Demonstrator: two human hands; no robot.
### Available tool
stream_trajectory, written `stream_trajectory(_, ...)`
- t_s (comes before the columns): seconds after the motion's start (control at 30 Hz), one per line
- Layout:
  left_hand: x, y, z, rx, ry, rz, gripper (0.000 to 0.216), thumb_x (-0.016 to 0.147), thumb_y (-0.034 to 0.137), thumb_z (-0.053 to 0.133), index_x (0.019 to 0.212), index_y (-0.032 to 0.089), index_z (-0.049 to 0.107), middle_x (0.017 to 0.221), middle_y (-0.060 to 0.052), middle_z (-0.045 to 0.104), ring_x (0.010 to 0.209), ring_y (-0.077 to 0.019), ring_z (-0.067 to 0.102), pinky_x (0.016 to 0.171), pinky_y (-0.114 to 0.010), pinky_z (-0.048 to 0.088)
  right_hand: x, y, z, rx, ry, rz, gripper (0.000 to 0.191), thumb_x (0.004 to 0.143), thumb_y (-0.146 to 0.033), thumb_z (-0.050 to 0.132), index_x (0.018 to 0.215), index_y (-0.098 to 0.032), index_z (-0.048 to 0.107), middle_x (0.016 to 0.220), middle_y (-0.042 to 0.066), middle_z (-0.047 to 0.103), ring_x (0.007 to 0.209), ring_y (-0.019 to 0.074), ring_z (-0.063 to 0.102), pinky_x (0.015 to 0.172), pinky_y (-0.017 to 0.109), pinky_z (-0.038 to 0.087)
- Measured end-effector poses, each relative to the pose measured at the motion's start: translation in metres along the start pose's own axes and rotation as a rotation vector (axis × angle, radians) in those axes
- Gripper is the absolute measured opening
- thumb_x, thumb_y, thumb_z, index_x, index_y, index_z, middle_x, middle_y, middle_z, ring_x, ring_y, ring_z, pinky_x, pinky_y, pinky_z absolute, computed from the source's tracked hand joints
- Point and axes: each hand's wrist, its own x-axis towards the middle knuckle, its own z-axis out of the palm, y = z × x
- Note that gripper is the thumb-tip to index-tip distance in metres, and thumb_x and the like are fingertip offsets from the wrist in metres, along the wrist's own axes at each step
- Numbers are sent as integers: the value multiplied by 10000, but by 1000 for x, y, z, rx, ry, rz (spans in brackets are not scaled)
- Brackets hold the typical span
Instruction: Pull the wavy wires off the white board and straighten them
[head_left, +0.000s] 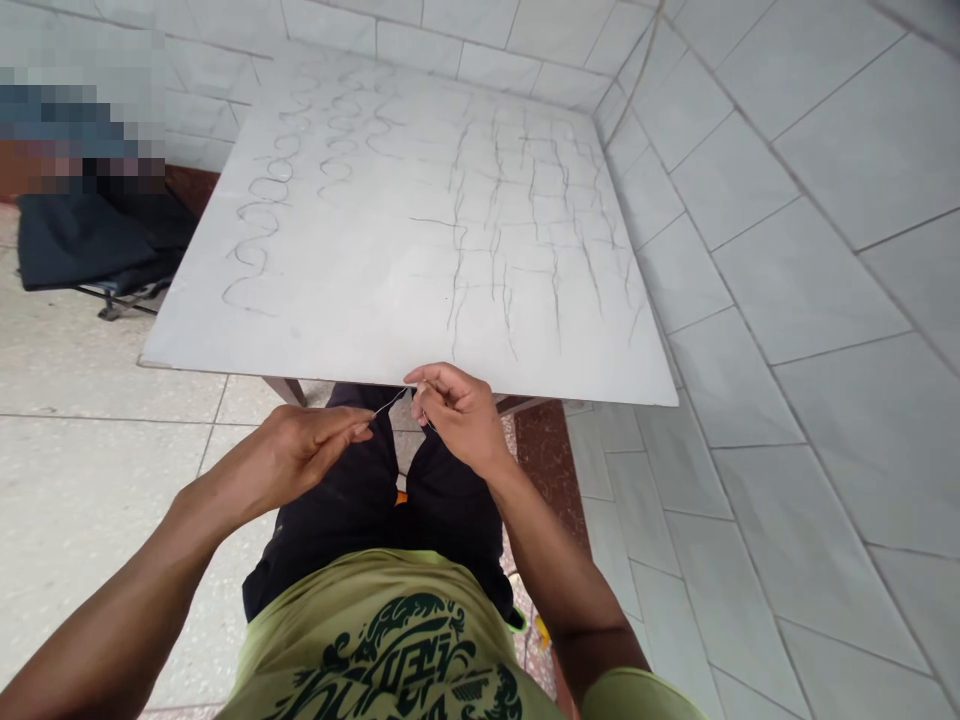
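Note:
My left hand (311, 450) and my right hand (457, 410) meet just below the near edge of a white board (375, 300). Both pinch a thin wire or thread (391, 402) stretched between their fingertips. The left fingers are pressed together on its lower end. The right thumb and forefinger hold its upper end. The board lies flat like a tabletop, with several looped strands (262, 220) laid out on its left half and several wavy straight strands (510, 230) on its right half.
A white tiled wall (810, 300) runs close along the board's right side and behind it. On the floor to the far left, a dark cloth (90, 245) lies over a low frame. My dark trousers show under the hands.

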Motion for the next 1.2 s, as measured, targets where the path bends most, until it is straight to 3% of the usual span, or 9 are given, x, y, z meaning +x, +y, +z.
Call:
stream_trajectory(0.13,-1,1,-10,-73,102,-195,539,1033,511,567,1513,267,572,1363,-76,734,1173,-280,729,955,-369,596,-2,-3,-2,-11,-42,-26,257,1007,-324,558,1248,-248,605,730,-47,675,631,117,607,658,251,518)
stream_trajectory(0.27,11,6,-15,-163,150,-217,491,1056,521,516,1444,244,636,1318,-77,755,1173,-266,722,1039,-391,553,-4,-5,2,13,-119,-46,265,1032,-351,568,1277,-254,536,761,-47,678,686,128,640,706,269,546)
stream_trajectory(0.37,26,12,-14,-144,27,-182,427,1031,507,575,1345,253,713,1270,-48,777,1111,-239,738,963,-319,567,-5,-5,7,32,-179,-61,281,1042,-369,573,1288,-249,510,786,-43,676,713,134,651,720,282,554)
stream_trajectory(0.47,37,14,-11,-128,-55,-89,316,1026,417,600,1238,256,769,1074,0,822,881,-168,759,804,-239,558,-6,-3,9,42,-234,-104,298,1062,-387,547,1315,-240,491,817,-33,676,722,133,649,733,289,555)
stream_trajectory(0.57,38,14,-10,-24,-27,-48,270,1036,332,562,1166,250,784,920,22,814,706,-129,711,683,-224,509,-8,-2,7,16,-251,-130,319,1098,-429,453,1346,-229,483,855,-11,695,733,137,662,757,301,562)
stream_trajectory(0.77,32,11,-7,273,50,44,270,1060,334,500,1098,210,736,833,-32,756,694,-157,685,638,-253,449,-8,-1,5,-179,-179,-110,289,1124,-395,347,1273,-228,531,808,-19,720,690,137,681,774,298,553)
stream_trajectory(1.0,33,11,-4,509,-60,93,246,1086,273,430,1039,201,660,687,-8,632,597,-163,587,571,-279,343,-7,-1,8,-323,-204,-133,278,1077,-245,376,1305,-219,533,730,-50,675,664,135,662,756,283,535)
stream_trajectory(1.1,35,9,-5,585,-143,125,224,1064,179,431,1001,198,645,699,-7,623,602,-168,576,571,-291,331,-7,2,11,-266,-125,-121,295,1090,-299,377,1336,-231,524,712,-55,669,618,134,644,726,288,544)
stream_trajectory(1.2,31,9,-3,681,-91,123,230,1041,143,439,969,187,653,697,-24,614,641,-198,590,584,-312,360,-7,5,19,-16,154,-87,346,1116,-440,336,1337,-239,510,708,-43,681,576,140,637,673,298,557)
